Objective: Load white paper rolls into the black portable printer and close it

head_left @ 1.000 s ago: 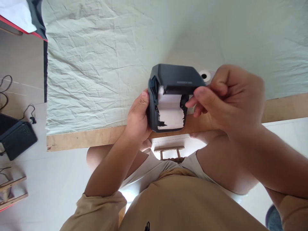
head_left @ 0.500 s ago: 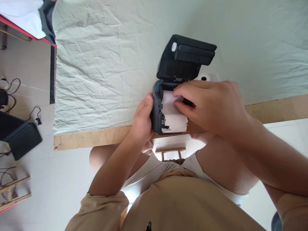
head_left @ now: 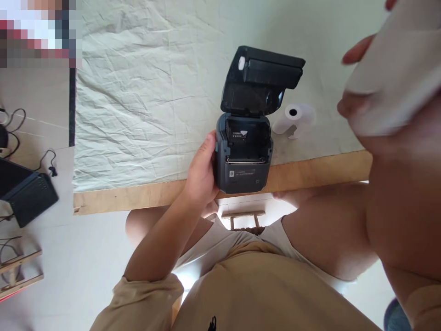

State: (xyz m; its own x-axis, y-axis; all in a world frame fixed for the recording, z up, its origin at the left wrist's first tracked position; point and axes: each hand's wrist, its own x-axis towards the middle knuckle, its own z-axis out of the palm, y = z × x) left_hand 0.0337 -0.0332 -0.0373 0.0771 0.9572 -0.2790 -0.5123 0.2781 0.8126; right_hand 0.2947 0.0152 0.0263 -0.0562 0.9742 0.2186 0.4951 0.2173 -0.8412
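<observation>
A dark portable receipt printer (head_left: 245, 177) stands at the table's front edge with its lid (head_left: 265, 82) swung up. My left hand (head_left: 203, 174) grips its left side, thumb along the casing. The paper bay shows bare inside, with a printed label and a small white patch at its back. At the upper right, close to the camera, my right hand (head_left: 396, 154) is closed around a roll of white paper (head_left: 396, 78), blurred by motion. Another white paper roll (head_left: 287, 120) with a dark core lies on the cloth just right of the printer, its loose end torn.
A pale wrinkled cloth (head_left: 138, 101) covers the table, leaving a wooden front edge (head_left: 127, 196) bare. On the floor at left are a black box-like device (head_left: 32, 197), cables (head_left: 51, 158) and a wooden frame (head_left: 20, 271). A dark round object (head_left: 396, 315) shows at lower right.
My right hand has lifted the paper roll out of the printer and carried it up to the right. The printer's bay and the other roll are now uncovered. My left hand keeps its hold.
</observation>
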